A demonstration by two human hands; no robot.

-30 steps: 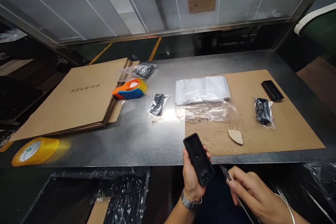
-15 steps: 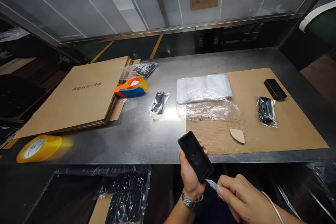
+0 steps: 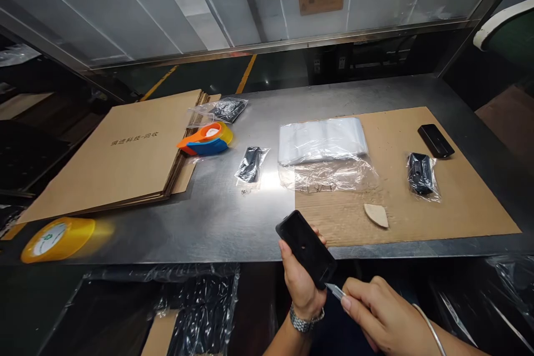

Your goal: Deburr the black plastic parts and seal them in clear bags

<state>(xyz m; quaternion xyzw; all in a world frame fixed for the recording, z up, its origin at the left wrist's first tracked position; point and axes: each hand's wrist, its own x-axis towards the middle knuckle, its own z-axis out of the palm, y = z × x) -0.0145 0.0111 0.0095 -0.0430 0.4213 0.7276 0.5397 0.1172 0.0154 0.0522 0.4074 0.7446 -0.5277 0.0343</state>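
Note:
A black rectangular plastic shell point(image 3: 303, 246), its hollow side with a small central hole facing up, lies tilted in my left hand point(image 3: 302, 286), whose fingers wrap its edges. My right hand point(image 3: 375, 311) pinches a craft knife point(image 3: 335, 291). The pointed blade meets or nearly meets the shell's lower corner; I cannot tell whether it touches. Beyond, on the cardboard sheet point(image 3: 459, 206), lie a bare black shell point(image 3: 436, 141), a bagged black part point(image 3: 420, 173) and a fan-shaped tan piece point(image 3: 376, 215).
A stack of clear plastic bags point(image 3: 323, 142) lies mid-table. Left of it are another bagged black part point(image 3: 249, 164), an orange-and-blue tape dispenser point(image 3: 206, 140) and flattened cartons point(image 3: 104, 161). A yellow tape roll point(image 3: 58, 240) stands near the metal table's point(image 3: 187, 233) front edge.
The shell in my left hand has tipped slightly and shifted a little left. The knife stays by its lower corner. The whole view has drifted slightly.

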